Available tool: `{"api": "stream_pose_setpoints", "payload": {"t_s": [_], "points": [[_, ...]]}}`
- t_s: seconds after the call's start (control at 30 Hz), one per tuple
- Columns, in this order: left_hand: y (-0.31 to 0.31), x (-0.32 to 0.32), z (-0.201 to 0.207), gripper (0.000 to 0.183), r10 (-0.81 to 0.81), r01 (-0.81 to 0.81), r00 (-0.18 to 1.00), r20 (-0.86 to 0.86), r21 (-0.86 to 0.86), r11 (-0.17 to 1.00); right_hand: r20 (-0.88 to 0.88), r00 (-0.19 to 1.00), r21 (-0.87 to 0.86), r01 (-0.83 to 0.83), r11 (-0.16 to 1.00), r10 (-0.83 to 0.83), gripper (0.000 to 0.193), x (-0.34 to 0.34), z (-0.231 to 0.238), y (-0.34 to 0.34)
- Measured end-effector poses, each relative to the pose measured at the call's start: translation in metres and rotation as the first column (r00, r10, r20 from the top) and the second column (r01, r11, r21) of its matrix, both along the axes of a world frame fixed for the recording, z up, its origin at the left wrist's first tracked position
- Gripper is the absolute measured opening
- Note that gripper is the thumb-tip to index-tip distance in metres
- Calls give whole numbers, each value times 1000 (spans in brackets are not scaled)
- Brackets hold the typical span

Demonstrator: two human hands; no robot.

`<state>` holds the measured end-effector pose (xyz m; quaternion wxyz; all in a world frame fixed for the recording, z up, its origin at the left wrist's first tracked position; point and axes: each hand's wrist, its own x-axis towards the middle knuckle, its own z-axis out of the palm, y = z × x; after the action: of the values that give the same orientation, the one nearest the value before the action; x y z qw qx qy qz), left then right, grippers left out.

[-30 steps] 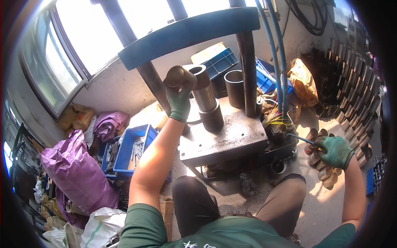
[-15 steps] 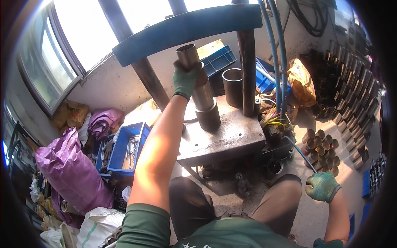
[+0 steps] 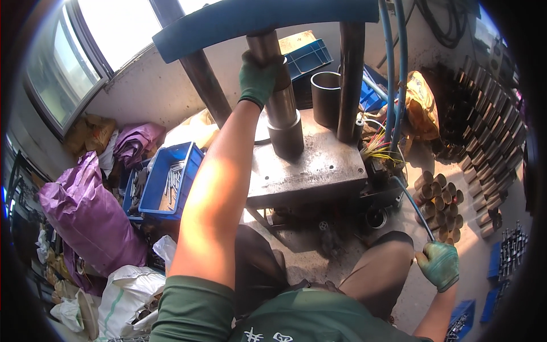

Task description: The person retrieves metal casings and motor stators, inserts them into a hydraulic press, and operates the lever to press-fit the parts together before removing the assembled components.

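Note:
My left hand [image 3: 261, 80], in a green glove, is wrapped around a metal tube [image 3: 264, 45] held upright. The tube's top end meets the lower edge of the blue crosspiece [image 3: 262, 17] of a press, as seen from here. Below my hand, a shiny metal cylinder [image 3: 281, 108] stands in a wider dark sleeve [image 3: 286, 141] on the steel press table [image 3: 313, 174]. Low on the right, my right hand [image 3: 440, 265], also gloved, is closed on the end of a long lever [image 3: 417, 211] that slopes up to the machine.
Dark press columns [image 3: 351, 80] flank the work. A wide dark cylinder [image 3: 326, 100] stands behind. To the left are a blue bin [image 3: 171, 181] of metal pins and a purple sack [image 3: 91, 219]. On the right floor stand several short tubes [image 3: 439, 202] near stacked tubes [image 3: 493, 148].
The tube's open top, visible below the crosspiece before, now meets its lower edge. My right hand has shifted slightly, still on the lever. The whole view has tilted a little.

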<state>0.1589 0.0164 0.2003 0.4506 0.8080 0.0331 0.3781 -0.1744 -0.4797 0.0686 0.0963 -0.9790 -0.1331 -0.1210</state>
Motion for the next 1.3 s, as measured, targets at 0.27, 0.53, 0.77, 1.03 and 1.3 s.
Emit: {"api": "stream_pose_setpoints", "payload": {"t_s": [0.27,0.53,0.77,1.03,1.3], "points": [[2,1,-1,86,44,-45,999,16,44,998,-9,1000,3,-3,1000,3,25,0,-1,-1],[7,10,-7,89,39,-40,999,30,38,998,-9,1000,36,12,999,-12,25,1,4,4],[10,13,-16,92,49,-49,999,16,37,998,-28,999,17,-30,999,30,20,2,8,6],[11,12,-24,95,34,-35,999,22,45,998,-15,1000,66,18,998,-17,23,2,8,11],[10,8,-31,91,21,-21,999,40,-2,1000,-35,999,70,43,997,-41,24,2,8,12]]}}
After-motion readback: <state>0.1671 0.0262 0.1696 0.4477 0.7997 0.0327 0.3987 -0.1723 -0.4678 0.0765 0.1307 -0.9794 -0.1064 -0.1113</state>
